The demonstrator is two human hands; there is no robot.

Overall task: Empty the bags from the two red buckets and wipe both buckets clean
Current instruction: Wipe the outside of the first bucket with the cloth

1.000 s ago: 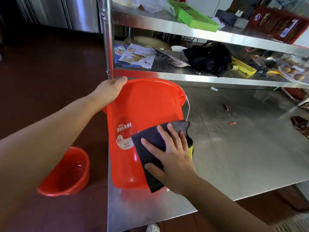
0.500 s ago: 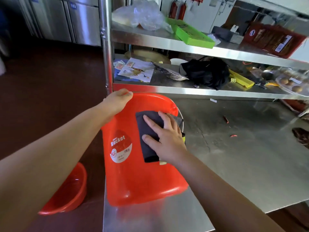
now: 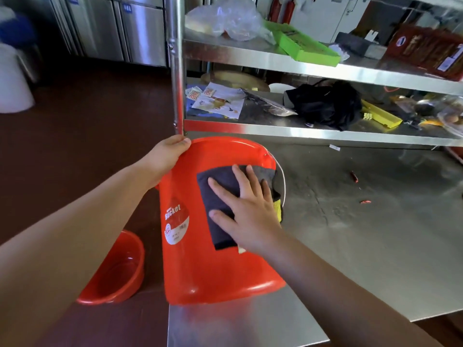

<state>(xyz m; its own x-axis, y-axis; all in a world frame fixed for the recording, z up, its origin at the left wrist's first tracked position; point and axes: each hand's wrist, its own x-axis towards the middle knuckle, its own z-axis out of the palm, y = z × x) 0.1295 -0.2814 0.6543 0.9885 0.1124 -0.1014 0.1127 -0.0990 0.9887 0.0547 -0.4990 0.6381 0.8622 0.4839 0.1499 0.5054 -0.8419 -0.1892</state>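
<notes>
— Red plastic bucket (image 3: 200, 266): where is yours?
— Tilted on the steel table (image 3: 363, 246) corner; your left hand (image 3: 167, 156) grips its rim.
— And your right hand (image 3: 253, 214)?
— Flat, fingers straight, pressing a dark cloth (image 3: 220, 196) against its side. A second red bucket (image 3: 117, 271) sits on the floor.

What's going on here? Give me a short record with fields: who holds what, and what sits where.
left hand: grips the rim of the bucket
right hand: flat, presses a dark cloth on the bucket's outer wall
bucket: tilted on the steel table
second bucket: on the floor, left of the table
shelves: behind, cluttered
</notes>
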